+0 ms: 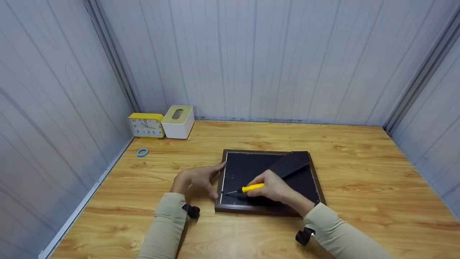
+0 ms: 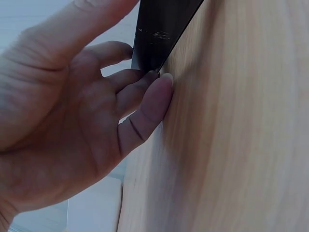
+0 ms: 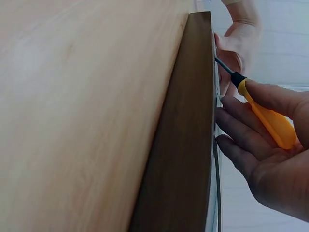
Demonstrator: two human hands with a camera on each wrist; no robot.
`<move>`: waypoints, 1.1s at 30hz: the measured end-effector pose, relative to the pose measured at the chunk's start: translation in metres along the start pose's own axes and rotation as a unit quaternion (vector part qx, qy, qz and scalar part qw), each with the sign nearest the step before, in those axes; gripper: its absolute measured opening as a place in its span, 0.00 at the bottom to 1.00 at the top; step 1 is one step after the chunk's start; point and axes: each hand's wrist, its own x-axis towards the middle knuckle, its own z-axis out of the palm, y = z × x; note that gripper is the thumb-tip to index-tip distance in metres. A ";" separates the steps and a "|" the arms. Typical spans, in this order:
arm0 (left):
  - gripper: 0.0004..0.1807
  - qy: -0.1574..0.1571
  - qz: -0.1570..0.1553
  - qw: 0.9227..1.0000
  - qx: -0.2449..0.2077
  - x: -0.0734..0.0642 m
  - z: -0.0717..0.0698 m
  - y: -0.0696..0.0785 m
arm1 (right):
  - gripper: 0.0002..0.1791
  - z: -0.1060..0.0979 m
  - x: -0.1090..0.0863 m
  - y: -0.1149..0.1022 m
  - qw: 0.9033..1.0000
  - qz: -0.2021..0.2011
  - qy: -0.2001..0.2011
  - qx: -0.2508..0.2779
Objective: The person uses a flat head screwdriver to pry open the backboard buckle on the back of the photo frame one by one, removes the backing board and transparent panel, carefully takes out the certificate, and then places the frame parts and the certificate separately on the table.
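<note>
A dark picture frame (image 1: 264,207) lies back side up on the table, its black stand flap (image 1: 291,164) slanting across the upper right. My right hand (image 1: 272,187) grips a screwdriver (image 1: 252,187) by its yellow handle, thumb and fingers around it. The metal shaft points left, its tip at the inner edge of the frame's left side. In the right wrist view, the right fingertips (image 3: 223,117) are at the frame's back. My left hand (image 1: 199,178) is spread along the frame's left side, its fingertips against the outer edge in the left wrist view.
A yellow alarm clock (image 1: 146,125) and a white tissue box (image 1: 178,122) with a wood-coloured lid stand at the back left. Closer in lies a blue ring (image 1: 142,152). Pale panel walls (image 1: 237,61) border the wooden table (image 1: 363,187) at the back and sides.
</note>
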 end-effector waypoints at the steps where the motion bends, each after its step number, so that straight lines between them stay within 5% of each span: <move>1: 0.71 0.001 0.000 1.000 0.000 0.000 0.000 0.000 | 0.15 0.001 0.000 0.000 1.000 -0.002 0.000 -0.001; 21: 0.72 0.005 -0.021 1.000 0.003 -0.001 -0.001 0.000 | 0.12 0.010 0.003 -0.006 1.000 0.019 0.017 -0.008; 33: 0.71 -0.005 -0.003 0.999 0.035 0.002 -0.001 0.006 | 0.12 0.012 0.005 -0.010 0.999 0.035 0.028 -0.003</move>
